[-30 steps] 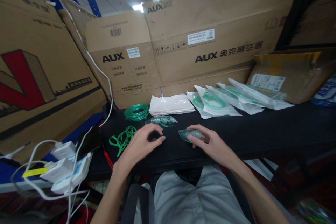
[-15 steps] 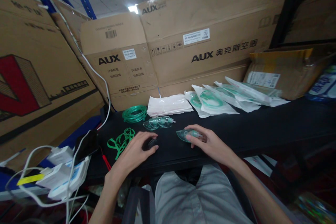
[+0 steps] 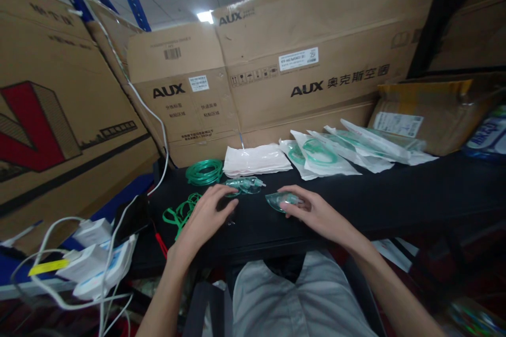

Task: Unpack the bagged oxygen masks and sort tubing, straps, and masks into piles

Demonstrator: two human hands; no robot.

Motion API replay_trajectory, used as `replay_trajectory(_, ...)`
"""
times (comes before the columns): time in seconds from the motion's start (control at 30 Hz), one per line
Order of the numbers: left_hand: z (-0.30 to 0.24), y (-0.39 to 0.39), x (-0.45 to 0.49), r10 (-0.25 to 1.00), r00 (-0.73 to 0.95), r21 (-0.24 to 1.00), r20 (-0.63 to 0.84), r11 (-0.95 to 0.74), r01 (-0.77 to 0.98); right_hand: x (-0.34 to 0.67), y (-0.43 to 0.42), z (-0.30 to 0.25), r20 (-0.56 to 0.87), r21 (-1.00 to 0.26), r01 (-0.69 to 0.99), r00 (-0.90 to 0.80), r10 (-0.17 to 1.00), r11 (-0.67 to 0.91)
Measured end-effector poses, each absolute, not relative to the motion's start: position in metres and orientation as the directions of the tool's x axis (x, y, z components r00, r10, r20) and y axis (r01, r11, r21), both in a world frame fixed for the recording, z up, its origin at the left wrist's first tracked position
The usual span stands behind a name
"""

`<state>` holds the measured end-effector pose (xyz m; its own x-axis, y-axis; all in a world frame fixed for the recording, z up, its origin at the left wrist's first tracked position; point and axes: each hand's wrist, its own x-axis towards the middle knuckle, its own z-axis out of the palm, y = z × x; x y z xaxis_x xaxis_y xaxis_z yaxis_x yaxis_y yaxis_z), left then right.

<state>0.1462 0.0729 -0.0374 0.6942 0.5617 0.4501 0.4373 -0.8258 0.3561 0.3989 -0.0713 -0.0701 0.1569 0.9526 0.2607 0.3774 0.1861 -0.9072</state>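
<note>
My right hand (image 3: 310, 211) is closed around a clear green oxygen mask (image 3: 276, 201), whose pointed end sticks out to the left. Just above the black table my left hand (image 3: 209, 213) is open, thumb and fingers apart, with nothing seen between them. Beyond its fingertips several more oxygen masks (image 3: 251, 185) lie nested on the table, partly hidden by the fingers. Below its thumb are small shiny pieces (image 3: 231, 222), too small to name. Green elastic straps (image 3: 174, 216) lie in a tangle left of this hand, partly covered by it.
A coil of green tubing (image 3: 203, 172) sits beside a stack of white pouches (image 3: 256, 160). Sealed pouches with green tubing (image 3: 320, 155) stretch along the back right. Cardboard (image 3: 256, 100) walls the back edge. White chargers and cables (image 3: 89, 263) crowd the left; a cardboard box (image 3: 427, 116) stands right.
My left hand has moved slightly up and away, nearer the nested masks, uncovering the small shiny pieces. My right hand keeps its hold on the mask. The camera view has shifted slightly.
</note>
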Motion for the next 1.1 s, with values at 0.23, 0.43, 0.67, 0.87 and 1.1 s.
replay_trajectory(0.23, -0.039, 0.104, 0.191, 0.498, 0.673, 0.346, 0.547, -0.866, 0.36, 0.416, -0.016, -0.059, 0.407, -0.796, 0.541, 0.147, 0.901, 0.271)
replay_trajectory(0.43, -0.054, 0.109, 0.198, 0.5, 0.664, 0.371, 0.556, -0.864, 0.34, 0.417, 0.029, -0.06, 0.485, -0.711, 0.611, 0.066, 0.872, 0.349)
replay_trajectory(0.67, -0.065, 0.113, 0.196, 0.505, 0.645, 0.378, 0.574, -0.862, 0.339, 0.415, 0.028, -0.071, 0.503, -0.659, 0.638, -0.02, 0.864, 0.399)
replay_trajectory(0.87, -0.066, 0.113, 0.196, 0.498, 0.633, 0.367, 0.593, -0.867, 0.338, 0.412, 0.028, -0.073, 0.517, -0.62, 0.667, -0.05, 0.855, 0.414)
replay_trajectory(1.1, -0.067, 0.112, 0.197, 0.506, 0.628, 0.353, 0.591, -0.862, 0.362, 0.404, 0.027, -0.076, 0.527, -0.581, 0.701, -0.063, 0.848, 0.413)
